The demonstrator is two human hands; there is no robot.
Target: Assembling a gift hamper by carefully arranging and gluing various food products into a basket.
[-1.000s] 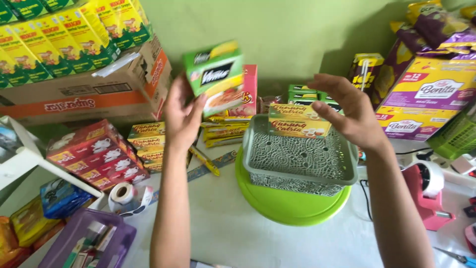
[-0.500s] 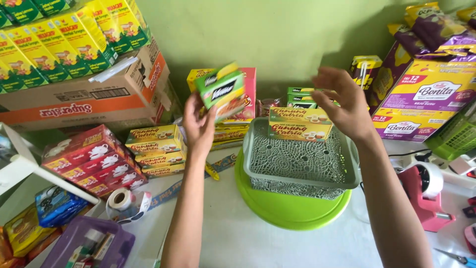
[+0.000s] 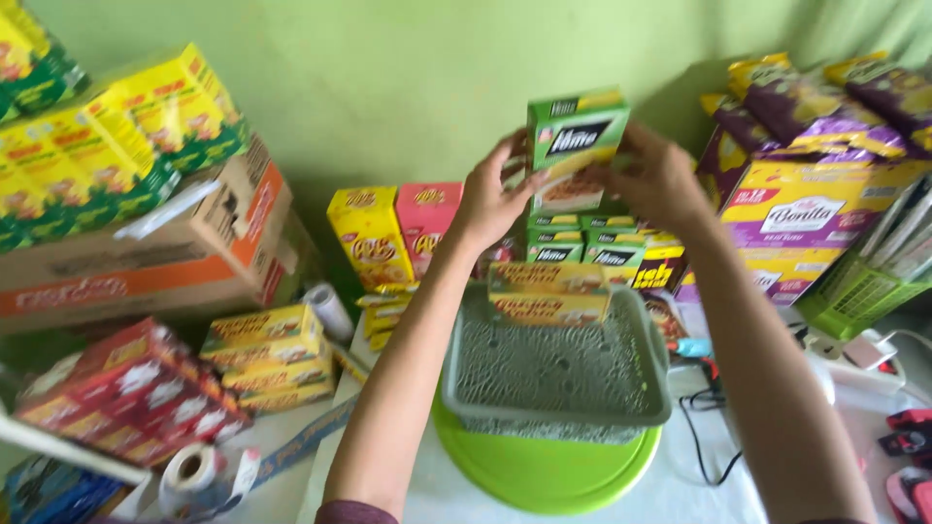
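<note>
Both of my hands hold a green snack box (image 3: pixel 575 146) upright in front of the green wall. My left hand (image 3: pixel 495 199) grips its left side and my right hand (image 3: pixel 660 180) its right side. Directly under the box, more green boxes of the same kind (image 3: pixel 582 247) are stacked at the back. Nearer to me, a grey perforated basket (image 3: pixel 553 374) sits on a round lime-green lid (image 3: pixel 544 471), with a yellow-and-green box (image 3: pixel 549 291) lying at its far edge.
Yellow and pink boxes (image 3: pixel 398 233) stand left of the stack. A cardboard carton (image 3: pixel 146 252) carries yellow-green packs. Red packs (image 3: pixel 126 388), yellow boxes (image 3: pixel 267 354) and a tape roll (image 3: pixel 194 471) lie at left; purple-yellow bags (image 3: pixel 815 204) and a green crate (image 3: pixel 859 291) at right.
The green box, held only in my left hand before, has moved right and up over the stack. My right hand came across and now grips its other side.
</note>
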